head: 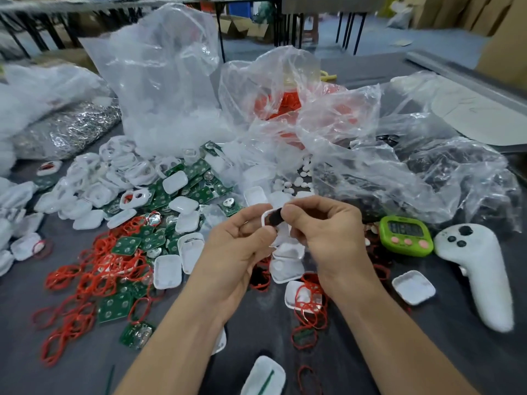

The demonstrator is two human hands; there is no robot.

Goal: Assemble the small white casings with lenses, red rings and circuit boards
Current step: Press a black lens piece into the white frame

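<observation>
White casing (266, 220) is pinched between raised left hand (236, 246) and right hand (328, 232).

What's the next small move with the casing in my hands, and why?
Probably press the dark part home into the white casing. Your left hand grips the casing, your right hand pinches the dark part at its opening, and it seems not yet seated.
</observation>
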